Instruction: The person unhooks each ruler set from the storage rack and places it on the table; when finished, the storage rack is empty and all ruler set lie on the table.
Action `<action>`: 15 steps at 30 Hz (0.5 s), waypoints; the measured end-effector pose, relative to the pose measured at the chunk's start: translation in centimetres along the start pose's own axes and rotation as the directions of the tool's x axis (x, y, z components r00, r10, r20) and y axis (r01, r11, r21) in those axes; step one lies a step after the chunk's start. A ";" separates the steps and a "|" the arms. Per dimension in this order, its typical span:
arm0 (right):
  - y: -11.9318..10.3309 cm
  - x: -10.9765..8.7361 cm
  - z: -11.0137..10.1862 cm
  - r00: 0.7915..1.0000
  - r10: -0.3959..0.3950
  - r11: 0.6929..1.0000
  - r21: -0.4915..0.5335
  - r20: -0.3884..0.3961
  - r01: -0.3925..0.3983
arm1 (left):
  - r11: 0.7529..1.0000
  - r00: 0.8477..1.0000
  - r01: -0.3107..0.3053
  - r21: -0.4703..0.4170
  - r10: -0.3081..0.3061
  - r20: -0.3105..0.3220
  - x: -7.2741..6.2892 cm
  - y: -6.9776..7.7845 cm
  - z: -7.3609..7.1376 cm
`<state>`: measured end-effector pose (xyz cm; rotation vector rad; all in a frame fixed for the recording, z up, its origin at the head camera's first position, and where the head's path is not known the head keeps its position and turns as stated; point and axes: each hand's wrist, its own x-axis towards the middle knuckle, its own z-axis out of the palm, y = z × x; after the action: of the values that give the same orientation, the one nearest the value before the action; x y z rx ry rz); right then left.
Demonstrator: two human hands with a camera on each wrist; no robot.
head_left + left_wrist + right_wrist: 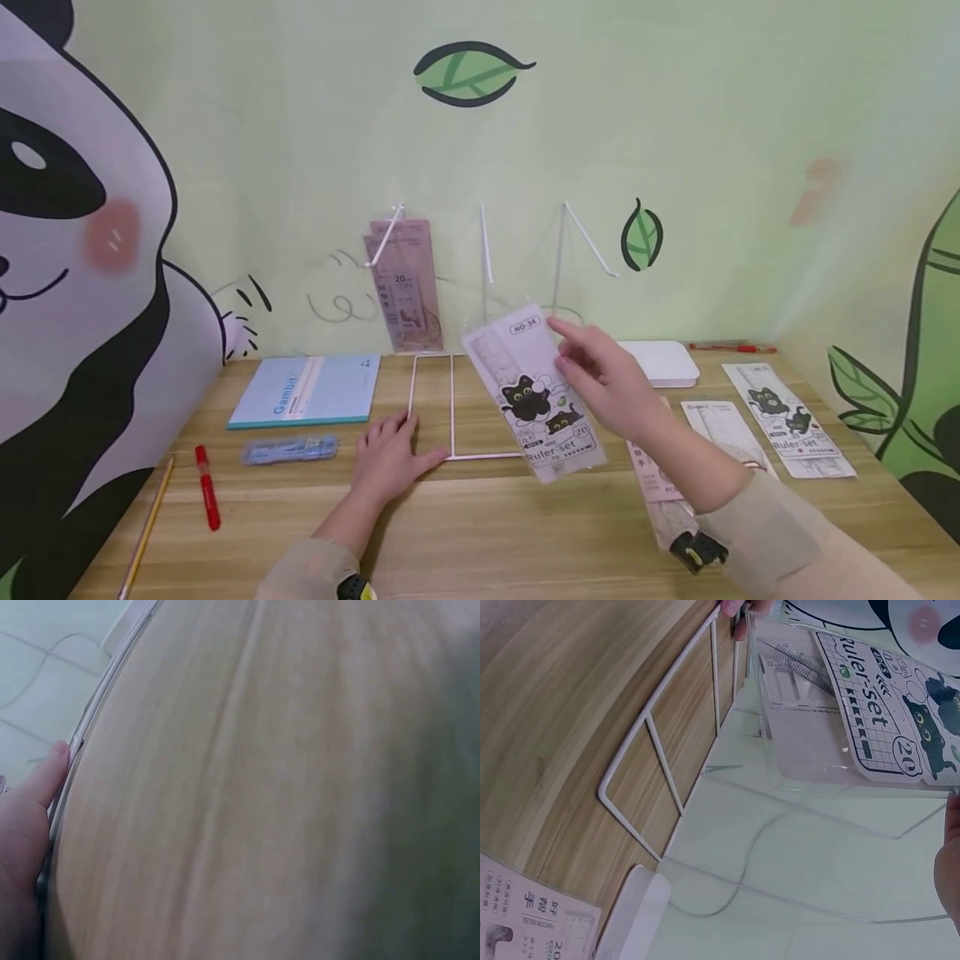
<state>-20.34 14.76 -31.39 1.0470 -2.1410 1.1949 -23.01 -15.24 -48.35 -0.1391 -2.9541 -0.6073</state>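
Note:
A white wire rack (452, 408) lies with its base on the table and has hooks rising behind. My left hand (390, 454) holds its front left corner, fingers at the side rod; the thumb (46, 774) lies along the front rod. My right hand (600, 371) pinches the upper right edge of a flat ruler set pack (536, 400) with black cats on it. The pack tilts in the air before the middle hook (487, 246), its clear side with rulers (802, 675) showing in the right wrist view. A pink ruler pack (405, 292) hangs on the left hook.
On the right lie another cat ruler set (787, 421), a pale pack (727, 429), a pink pack (652, 483), a white box (660, 364) and a red pen (731, 347). On the left are a blue notebook (303, 392), a blue pack (291, 450), a red marker (207, 487) and a pencil (146, 529).

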 end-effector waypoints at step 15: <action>1.6 -1.9 0.0 0.994 0.110 0.994 -0.006 -0.010 -0.110 | 1.000 0.999 0.018 0.017 -0.018 0.043 0.0 0.2 -0.4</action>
<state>-20.48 16.08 -33.51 0.9289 -2.2191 1.2392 -22.92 -15.19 -47.89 -0.1255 -3.0040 -0.5889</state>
